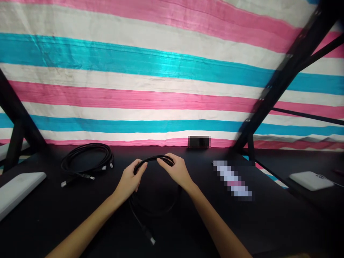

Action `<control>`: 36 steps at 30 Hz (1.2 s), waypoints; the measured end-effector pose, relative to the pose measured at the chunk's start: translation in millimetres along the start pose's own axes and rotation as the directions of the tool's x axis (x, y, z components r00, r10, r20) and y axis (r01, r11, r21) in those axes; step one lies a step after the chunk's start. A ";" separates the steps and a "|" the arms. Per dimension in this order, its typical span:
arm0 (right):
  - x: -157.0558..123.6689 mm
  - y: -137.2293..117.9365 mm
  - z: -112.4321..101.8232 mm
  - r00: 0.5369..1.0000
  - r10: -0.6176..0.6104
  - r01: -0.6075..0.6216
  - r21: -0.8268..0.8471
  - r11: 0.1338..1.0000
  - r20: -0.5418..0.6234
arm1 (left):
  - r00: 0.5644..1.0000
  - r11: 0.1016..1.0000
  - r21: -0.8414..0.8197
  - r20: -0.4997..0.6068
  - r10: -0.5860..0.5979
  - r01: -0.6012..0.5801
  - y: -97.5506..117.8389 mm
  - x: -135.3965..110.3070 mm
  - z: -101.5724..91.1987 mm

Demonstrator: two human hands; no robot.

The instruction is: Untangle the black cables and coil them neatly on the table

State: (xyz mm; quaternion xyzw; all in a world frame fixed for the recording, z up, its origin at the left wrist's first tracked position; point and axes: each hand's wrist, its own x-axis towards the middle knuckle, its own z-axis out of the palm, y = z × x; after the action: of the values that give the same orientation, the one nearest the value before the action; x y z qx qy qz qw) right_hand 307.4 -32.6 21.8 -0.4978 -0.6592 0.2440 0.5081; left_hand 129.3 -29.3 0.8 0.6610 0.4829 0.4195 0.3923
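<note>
A coiled black cable (153, 158) is held between my two hands over the black table. My left hand (132, 178) is closed round the coil's left side, thumb on top. My right hand (176, 170) grips its upper right side, the fingers wrapped behind it. The lower part of the loop hangs towards me and is hard to see against the dark tabletop. One cable end with a silver plug (152, 240) trails below my left hand. The cable's other end cannot be made out.
Left of my hands lies another coil of black cable (87, 157) with several silver plugs. A white flat object (18, 191) is at the left edge, and a white box-like device (311, 180) at the right. Two blurred-out items lie beyond my right hand. Dark metal posts (279, 79) frame a striped sheet behind.
</note>
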 end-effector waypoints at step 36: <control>10.9 1.1 -8.6 0.933 0.351 -0.306 0.696 0.649 0.083 | 0.981 0.814 -0.551 0.157 -0.114 0.183 5.9 8.1 -9.9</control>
State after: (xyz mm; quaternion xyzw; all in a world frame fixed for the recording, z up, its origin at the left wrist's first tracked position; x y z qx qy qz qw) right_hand 315.9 -23.9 28.6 -0.3864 -0.4010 0.5475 0.6246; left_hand 123.3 -21.6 11.0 0.4993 0.3642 0.4718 0.6289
